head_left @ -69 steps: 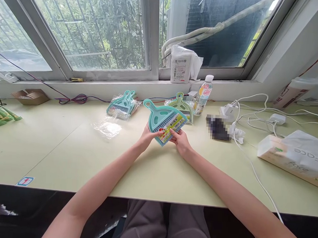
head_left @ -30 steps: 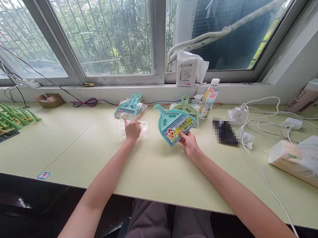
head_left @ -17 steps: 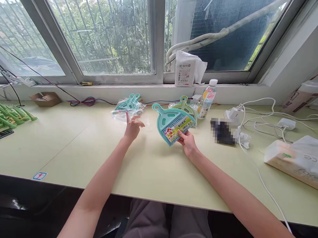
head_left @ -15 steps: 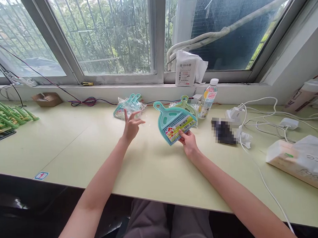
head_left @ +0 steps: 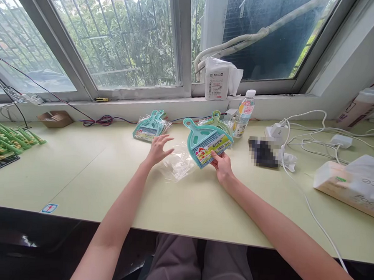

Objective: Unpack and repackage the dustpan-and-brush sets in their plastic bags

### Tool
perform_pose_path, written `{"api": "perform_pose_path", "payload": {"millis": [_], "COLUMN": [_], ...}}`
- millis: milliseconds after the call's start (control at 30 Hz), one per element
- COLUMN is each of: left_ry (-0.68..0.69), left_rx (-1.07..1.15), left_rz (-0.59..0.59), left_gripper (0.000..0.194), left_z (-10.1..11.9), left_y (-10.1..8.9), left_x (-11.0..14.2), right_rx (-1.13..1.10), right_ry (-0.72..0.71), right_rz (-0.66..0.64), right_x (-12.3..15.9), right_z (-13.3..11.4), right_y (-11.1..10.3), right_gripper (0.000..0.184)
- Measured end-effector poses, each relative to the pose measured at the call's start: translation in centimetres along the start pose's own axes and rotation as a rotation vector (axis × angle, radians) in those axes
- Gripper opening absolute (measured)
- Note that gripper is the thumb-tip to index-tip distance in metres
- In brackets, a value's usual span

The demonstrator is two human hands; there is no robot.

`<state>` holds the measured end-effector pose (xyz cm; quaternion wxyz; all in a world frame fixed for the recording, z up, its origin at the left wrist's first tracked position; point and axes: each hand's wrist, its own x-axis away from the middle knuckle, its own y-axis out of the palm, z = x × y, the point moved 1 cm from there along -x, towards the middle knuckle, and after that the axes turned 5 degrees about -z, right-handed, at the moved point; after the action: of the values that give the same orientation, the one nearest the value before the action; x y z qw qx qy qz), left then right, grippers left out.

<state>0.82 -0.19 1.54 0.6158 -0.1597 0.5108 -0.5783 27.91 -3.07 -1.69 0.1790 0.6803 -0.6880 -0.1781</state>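
Note:
My right hand point(head_left: 222, 167) is closed on the lower edge of a teal mini dustpan-and-brush set point(head_left: 204, 143) with a colourful label, holding it tilted above the pale green table point(head_left: 79, 167). My left hand point(head_left: 157, 149) hovers with its fingers spread and nothing in them. It is just left of a crumpled clear plastic bag point(head_left: 177, 165) that lies on the table between my hands. Whether a fingertip touches the bag I cannot tell.
A wrapped pile of teal sets point(head_left: 150, 129) and a green set point(head_left: 218, 123) lie by the wall. Nearby are a bottle point(head_left: 244, 113), a white package point(head_left: 217, 79) on the sill, white cables and a charger point(head_left: 277, 130), a tissue pack point(head_left: 350, 186), a cardboard box point(head_left: 53, 117), and green items point(head_left: 5, 139).
My left hand let go of the dustpan set, reached left to the clear bag and brought it right, toward the set. My right hand keeps holding the set.

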Motion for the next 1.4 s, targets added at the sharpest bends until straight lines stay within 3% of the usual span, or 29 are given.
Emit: {"api": "perform_pose_path", "payload": {"millis": [167,233,300,500,567,667,733,867,1000,1133,1200,1400], "left_ry": [0.000,-0.006,0.013,-0.014,0.000,0.024,-0.020,-0.099,-0.084,-0.180,-0.233,-0.152], "left_rx": [0.221,0.266,0.261,0.217,0.114,-0.104,-0.198,-0.432,-0.653,-0.753,-0.786,-0.776], "left_rz": [-0.605,-0.741,-0.779,-0.562,-0.412,-0.074,0.024,-0.032,0.094,-0.105,-0.145,0.043], "left_gripper": [0.068,0.080,0.081,0.033,0.025,0.019,0.018,0.014,0.021,0.027,0.027,0.029], "left_z": [-0.1,-0.3,-0.5,-0.5,-0.5,-0.2,0.0,0.6,1.5,1.6,1.4,1.5], "left_y": [-0.1,-0.8,-1.2,-0.6,-0.8,-1.8,-2.4,-2.5,-1.6,-0.7,-0.6,-0.8], "left_x": [0.3,0.4,0.3,-0.2,-0.4,-0.6,-0.5,-0.3,0.0,0.2,0.3,0.4], "right_rx": [-0.016,-0.019,-0.029,-0.038,-0.034,-0.032,-0.026,-0.002,0.053,0.103,0.121,0.136], "right_ry": [0.005,0.007,0.003,-0.010,-0.022,-0.044,-0.044,0.006,0.081,0.143,0.157,0.166], "right_rz": [0.027,0.041,0.038,0.043,0.029,-0.021,-0.065,-0.175,-0.223,-0.252,-0.241,-0.145], "right_x": [-0.1,-0.2,-0.2,-0.2,-0.3,-0.5,-0.6,-0.4,0.1,0.3,0.3,0.5], "right_z": [0.0,0.1,0.1,-0.2,-0.4,-0.6,-0.6,-0.4,0.2,0.5,0.6,0.3], "right_y": [-0.2,-0.3,-0.4,-0.4,-0.4,-0.3,-0.2,0.3,0.6,0.6,0.6,0.6], "right_gripper": [0.027,0.027,0.027,0.025,0.026,0.027,0.028,0.031,0.028,0.025,0.022,0.014]}}
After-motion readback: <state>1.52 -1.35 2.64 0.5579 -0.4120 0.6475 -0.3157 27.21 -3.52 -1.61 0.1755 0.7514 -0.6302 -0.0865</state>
